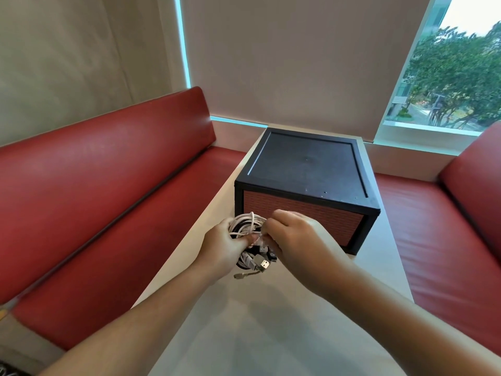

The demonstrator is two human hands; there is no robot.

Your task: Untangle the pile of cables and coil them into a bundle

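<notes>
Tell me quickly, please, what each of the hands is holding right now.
Left hand: grips the cable bundle.
Right hand: pinches a white cable on that bundle.

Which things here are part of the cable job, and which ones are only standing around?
Job: cables, gripped by the left hand and pinched by the right hand.
Just there: black box, table, red bench, blind.

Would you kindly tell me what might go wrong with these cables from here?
The plug ends dangle loose under the left hand and may catch in the loops. The right hand pinches at the coil; a hard pull might tighten a knot or spill the loops.
</notes>
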